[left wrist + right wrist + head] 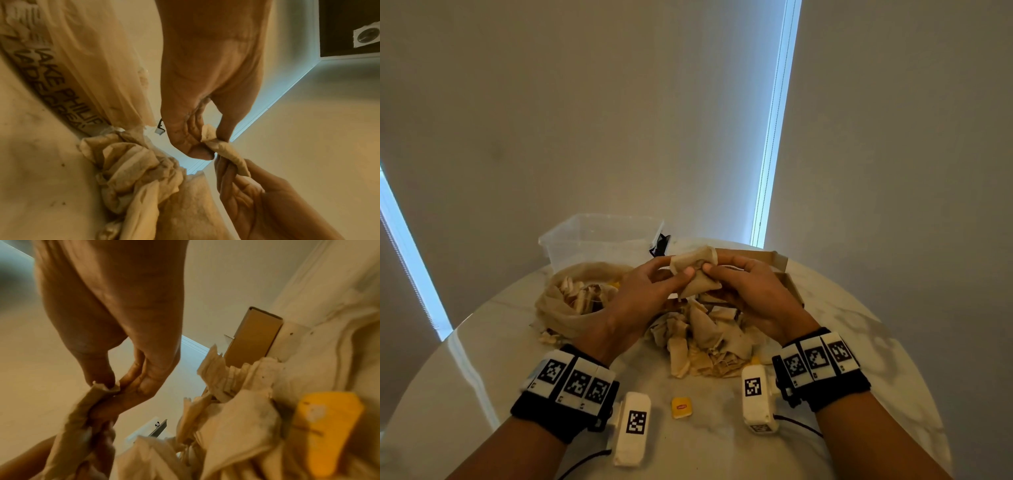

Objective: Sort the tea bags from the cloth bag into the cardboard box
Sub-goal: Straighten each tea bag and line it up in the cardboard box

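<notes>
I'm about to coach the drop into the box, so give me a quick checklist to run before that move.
1. Tea bag held: ok, left hand and right hand both pinch it above the table.
2. One bag only: cannot tell; the paper is crumpled between the fingers.
3. Cardboard box open: ok, flap up, behind the right hand.
4. Room in the box: cannot tell; the hands hide its inside.
5. Loose pile clear of the path: ok, it lies below the hands.
6. Cloth bag open: ok.

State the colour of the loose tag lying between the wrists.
Yellow tag, red mark; head view.
</notes>
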Demonstrator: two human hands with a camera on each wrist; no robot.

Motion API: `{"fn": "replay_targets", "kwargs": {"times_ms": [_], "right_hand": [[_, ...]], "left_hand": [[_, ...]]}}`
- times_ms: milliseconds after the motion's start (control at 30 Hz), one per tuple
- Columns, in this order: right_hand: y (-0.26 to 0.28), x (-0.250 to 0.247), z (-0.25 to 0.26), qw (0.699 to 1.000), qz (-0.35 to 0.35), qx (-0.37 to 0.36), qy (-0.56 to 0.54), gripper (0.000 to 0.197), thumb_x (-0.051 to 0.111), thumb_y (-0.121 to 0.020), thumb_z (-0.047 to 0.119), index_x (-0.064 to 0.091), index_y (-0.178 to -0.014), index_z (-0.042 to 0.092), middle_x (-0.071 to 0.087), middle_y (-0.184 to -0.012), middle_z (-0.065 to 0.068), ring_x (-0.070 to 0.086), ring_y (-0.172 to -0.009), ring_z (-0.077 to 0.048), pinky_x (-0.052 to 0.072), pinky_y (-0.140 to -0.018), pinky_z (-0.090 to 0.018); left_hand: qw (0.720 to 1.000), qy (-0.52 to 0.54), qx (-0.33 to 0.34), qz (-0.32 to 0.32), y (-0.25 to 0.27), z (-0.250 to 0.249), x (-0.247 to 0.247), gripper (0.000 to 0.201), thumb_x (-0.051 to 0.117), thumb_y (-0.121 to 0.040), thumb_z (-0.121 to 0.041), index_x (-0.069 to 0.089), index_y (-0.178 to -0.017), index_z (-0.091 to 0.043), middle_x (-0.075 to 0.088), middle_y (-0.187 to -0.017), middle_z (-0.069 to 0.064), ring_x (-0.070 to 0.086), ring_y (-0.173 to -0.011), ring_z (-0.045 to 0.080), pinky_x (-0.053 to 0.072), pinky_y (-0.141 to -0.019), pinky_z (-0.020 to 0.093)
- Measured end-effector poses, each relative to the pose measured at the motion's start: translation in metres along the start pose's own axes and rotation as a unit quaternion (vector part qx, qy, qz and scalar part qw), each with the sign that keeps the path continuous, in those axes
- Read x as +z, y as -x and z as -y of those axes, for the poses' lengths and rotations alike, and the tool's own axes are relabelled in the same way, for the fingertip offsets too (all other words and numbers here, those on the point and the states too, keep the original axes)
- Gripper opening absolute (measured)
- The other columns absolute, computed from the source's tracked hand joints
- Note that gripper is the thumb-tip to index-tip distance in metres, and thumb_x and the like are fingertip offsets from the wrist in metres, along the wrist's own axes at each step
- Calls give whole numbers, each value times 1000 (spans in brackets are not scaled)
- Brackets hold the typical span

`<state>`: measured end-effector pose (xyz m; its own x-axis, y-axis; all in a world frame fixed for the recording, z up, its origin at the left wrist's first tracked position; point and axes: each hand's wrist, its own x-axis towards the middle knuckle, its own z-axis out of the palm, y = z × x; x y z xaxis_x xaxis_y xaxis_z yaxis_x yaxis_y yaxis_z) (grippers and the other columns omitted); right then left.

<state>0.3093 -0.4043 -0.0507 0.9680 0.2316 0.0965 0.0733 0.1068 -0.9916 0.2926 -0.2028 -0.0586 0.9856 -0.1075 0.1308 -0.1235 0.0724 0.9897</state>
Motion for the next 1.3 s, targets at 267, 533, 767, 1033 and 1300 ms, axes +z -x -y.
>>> {"fn": "replay_targets", "kwargs": {"times_ms": [267, 533, 767, 1033, 1300], "right_hand": [[-2, -2, -3, 998, 15, 40, -44, 35, 61, -101, -5, 66, -131, 12, 74, -123, -21, 76, -110, -37, 63, -97, -48], [-4, -6, -3, 991, 24, 80, -101, 39, 67, -100, 3, 67, -138, 9, 74, -128, -18, 74, -117, -34, 61, -100, -47], [-2, -6, -1, 990, 30, 90, -108, 55, 70, -89, -15, 64, -138, 9, 73, -130, -19, 75, -112, -37, 65, -90, -45], [0, -7, 4, 993, 30, 81, -79, 54, 71, -91, -11, 62, -141, 7, 76, -125, -17, 76, -112, -35, 63, -94, -45], [-12, -22, 32, 997, -40, 55, 41, 56, 82, -84, -3, 69, -135, 14, 69, -131, -14, 75, -112, -34, 62, -98, -49]], "left_hand": [[996, 88, -10, -11, -1, -1, -5, 44, 72, -97, -8, 61, -136, -26, 77, -117, 11, 77, -104, 24, 64, -78, 32], [994, 106, -27, 26, -2, -3, -8, 30, 67, -96, -3, 73, -125, -7, 78, -117, 11, 76, -110, 24, 63, -91, 32], [999, 47, -19, 7, -4, 0, -11, 33, 67, -97, 1, 75, -126, -13, 80, -114, 7, 77, -105, 24, 63, -90, 33], [997, 59, -39, 31, -1, -2, -11, 44, 59, -97, 12, 76, -127, -15, 81, -106, 2, 77, -105, 30, 65, -90, 41], [998, 60, 7, 25, 0, -2, -13, 36, 67, -101, -9, 71, -133, -24, 74, -129, -9, 70, -120, 15, 61, -94, 33]]}}
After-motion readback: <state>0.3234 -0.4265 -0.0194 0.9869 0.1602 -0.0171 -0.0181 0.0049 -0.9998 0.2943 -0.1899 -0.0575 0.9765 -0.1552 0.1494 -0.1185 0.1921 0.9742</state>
